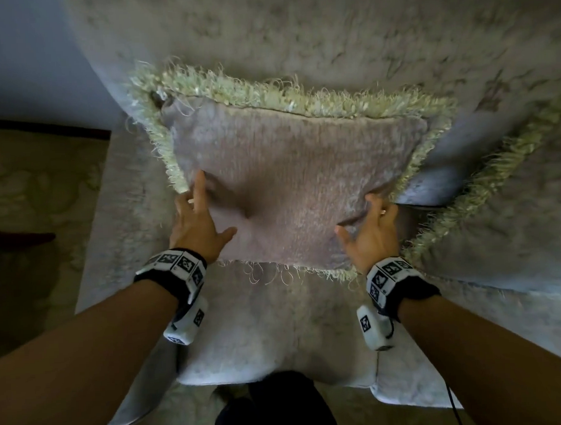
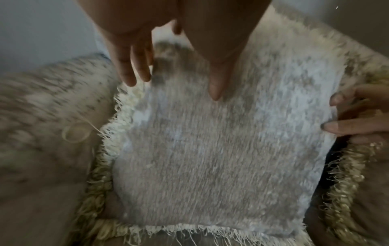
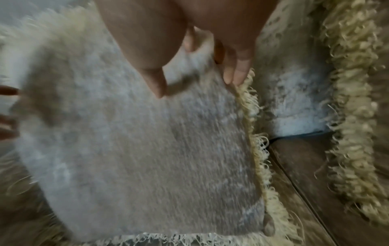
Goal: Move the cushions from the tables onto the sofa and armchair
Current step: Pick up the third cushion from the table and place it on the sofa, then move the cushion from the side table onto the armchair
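Note:
A grey plush cushion (image 1: 297,186) with a pale shaggy fringe stands tilted on the sofa seat (image 1: 277,325), its top edge leaning on the backrest (image 1: 297,35). My left hand (image 1: 197,222) lies on the cushion's lower left face with fingers stretched out and thumb spread. My right hand (image 1: 370,231) is at the lower right edge, fingers curled onto the edge by the fringe, thumb on the face. The left wrist view shows the cushion (image 2: 210,158) under my left hand (image 2: 172,88). The right wrist view shows the cushion (image 3: 136,149) with my right hand (image 3: 195,88) at its fringe.
A second fringed cushion (image 1: 514,218) lies on the sofa just to the right, its fringe (image 3: 353,116) close to my right hand. A patterned carpet (image 1: 30,191) covers the floor at the left, beyond the sofa's side (image 1: 91,252). A pale wall (image 1: 25,62) rises behind.

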`<act>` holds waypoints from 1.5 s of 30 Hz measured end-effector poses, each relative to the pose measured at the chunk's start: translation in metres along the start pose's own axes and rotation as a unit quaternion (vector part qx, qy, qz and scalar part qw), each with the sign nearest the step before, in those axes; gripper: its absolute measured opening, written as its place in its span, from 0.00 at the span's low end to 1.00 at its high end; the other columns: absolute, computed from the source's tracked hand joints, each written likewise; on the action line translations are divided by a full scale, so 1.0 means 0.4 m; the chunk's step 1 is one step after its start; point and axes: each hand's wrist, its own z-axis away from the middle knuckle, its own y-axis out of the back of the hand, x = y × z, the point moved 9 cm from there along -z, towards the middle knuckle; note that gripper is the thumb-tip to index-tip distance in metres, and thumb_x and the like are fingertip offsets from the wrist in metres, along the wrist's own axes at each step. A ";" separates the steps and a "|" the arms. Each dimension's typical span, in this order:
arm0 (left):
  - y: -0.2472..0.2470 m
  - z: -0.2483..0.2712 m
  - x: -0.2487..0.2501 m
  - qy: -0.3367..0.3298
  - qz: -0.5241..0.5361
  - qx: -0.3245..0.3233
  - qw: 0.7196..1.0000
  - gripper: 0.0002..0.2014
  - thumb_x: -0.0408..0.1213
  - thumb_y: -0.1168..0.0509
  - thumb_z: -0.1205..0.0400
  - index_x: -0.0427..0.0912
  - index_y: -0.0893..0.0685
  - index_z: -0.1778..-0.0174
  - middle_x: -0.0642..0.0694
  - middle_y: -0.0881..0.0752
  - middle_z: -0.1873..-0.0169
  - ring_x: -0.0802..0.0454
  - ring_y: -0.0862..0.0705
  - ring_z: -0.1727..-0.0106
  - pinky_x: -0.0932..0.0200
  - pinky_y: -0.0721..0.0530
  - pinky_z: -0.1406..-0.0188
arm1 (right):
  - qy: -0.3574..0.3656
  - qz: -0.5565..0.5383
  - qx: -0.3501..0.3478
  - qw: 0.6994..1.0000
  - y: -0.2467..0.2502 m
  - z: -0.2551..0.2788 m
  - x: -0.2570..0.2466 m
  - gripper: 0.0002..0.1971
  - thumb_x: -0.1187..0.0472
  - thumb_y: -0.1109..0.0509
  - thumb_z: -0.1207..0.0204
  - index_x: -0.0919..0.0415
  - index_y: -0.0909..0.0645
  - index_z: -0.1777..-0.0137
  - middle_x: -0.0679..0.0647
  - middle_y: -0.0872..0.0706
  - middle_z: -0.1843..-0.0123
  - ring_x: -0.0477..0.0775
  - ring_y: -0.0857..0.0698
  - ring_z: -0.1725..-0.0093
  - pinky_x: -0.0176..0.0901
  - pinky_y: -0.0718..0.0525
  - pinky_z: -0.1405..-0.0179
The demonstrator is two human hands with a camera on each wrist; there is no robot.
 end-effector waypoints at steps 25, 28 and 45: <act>0.808 1.302 -1.005 0.203 -0.026 0.150 0.967 0.30 0.56 0.33 0.20 0.61 0.32 0.21 0.56 0.17 0.36 0.51 0.17 0.36 0.49 0.16 0.39 | 0.609 0.253 -0.229 0.716 -0.252 1.314 -1.381 0.25 0.41 0.29 0.24 0.47 0.24 0.30 0.51 0.13 0.39 0.59 0.14 0.40 0.55 0.14 0.42; 0.810 1.488 -1.154 0.265 -0.010 0.167 0.950 0.30 0.58 0.33 0.20 0.62 0.32 0.22 0.55 0.16 0.38 0.50 0.17 0.38 0.47 0.16 0.40 | 0.663 0.266 -0.245 0.656 -0.328 1.552 -1.467 0.26 0.40 0.31 0.24 0.47 0.25 0.29 0.51 0.15 0.38 0.57 0.15 0.41 0.57 0.14 0.43; 0.958 1.504 -1.655 0.341 0.029 0.135 0.930 0.29 0.56 0.36 0.17 0.58 0.34 0.20 0.51 0.17 0.35 0.49 0.18 0.36 0.56 0.20 0.44 | 0.725 0.339 -0.297 0.521 -0.714 1.888 -1.918 0.26 0.44 0.29 0.22 0.53 0.24 0.27 0.55 0.16 0.34 0.56 0.15 0.40 0.52 0.16 0.38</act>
